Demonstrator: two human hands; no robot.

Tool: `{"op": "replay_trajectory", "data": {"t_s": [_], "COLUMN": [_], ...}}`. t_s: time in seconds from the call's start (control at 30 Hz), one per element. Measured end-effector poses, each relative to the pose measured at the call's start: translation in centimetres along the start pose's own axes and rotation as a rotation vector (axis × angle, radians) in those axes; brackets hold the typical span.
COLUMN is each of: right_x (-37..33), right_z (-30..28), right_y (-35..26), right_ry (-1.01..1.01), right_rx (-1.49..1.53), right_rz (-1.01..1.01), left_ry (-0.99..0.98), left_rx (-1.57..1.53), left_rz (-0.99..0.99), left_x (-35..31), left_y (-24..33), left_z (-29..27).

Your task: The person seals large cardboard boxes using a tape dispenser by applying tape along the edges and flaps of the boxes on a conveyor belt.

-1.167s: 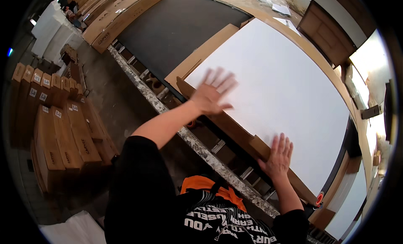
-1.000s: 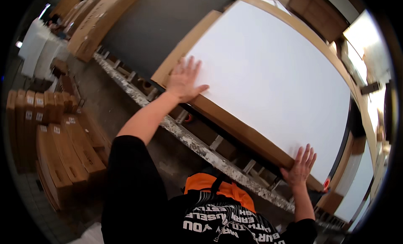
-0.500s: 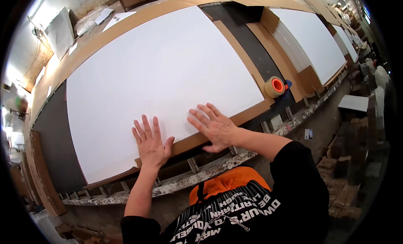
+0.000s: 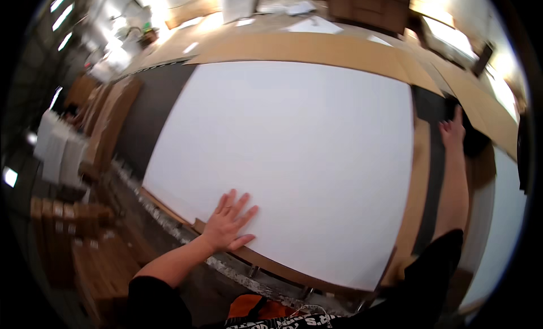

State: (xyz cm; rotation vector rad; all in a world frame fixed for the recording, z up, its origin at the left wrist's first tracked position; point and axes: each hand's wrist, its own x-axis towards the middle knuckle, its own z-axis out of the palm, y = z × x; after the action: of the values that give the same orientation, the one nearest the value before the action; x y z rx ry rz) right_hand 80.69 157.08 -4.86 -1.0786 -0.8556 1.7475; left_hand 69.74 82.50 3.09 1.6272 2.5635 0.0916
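Note:
A large flat white panel lies on brown cardboard, and cardboard strips show along its far, right and near edges. My left hand rests flat near the panel's near edge, fingers spread and holding nothing. Stretched out to the far right, my right hand is over the dark surface beyond the panel's right edge. Its index finger points away, the other fingers are partly bent, and nothing shows in it. The long cardboard flap is just beyond that hand. A cardboard strip lies between the panel and my right forearm.
Another pale panel in cardboard stands at the right rim. Dark board shows left of the white panel. Stacked brown cartons stand at the lower left. A brown cabinet-like box is at the back. Metal rollers run under the near edge.
My right hand has left the panel's near edge and reached far to the right. My left hand stays flat near that edge. The view has swung, so the panel appears turned.

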Motion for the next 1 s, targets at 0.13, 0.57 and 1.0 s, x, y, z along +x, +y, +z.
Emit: {"op": "replay_trajectory", "data": {"t_s": [0.13,0.57,1.0], "right_x": [4.2,27.8,26.3], "right_z": [0.5,-2.5,-1.7], "right_y": [2.9,13.0,11.7], "right_ry": [-0.186,-0.425,-0.413], "right_rx": [0.276,-0.764,-0.459], "right_rz": [0.183,-0.849,-0.833], "left_ry": [0.013,-0.052,-0.006], "left_rx": [0.014,-0.079,-0.072], "left_rz": [-0.029,-0.023,0.018], "left_x": [-0.4,-1.0,-1.0], "left_y": [-1.0,-0.7,-2.2], "left_z": [-0.5,-1.0,-0.1]}}
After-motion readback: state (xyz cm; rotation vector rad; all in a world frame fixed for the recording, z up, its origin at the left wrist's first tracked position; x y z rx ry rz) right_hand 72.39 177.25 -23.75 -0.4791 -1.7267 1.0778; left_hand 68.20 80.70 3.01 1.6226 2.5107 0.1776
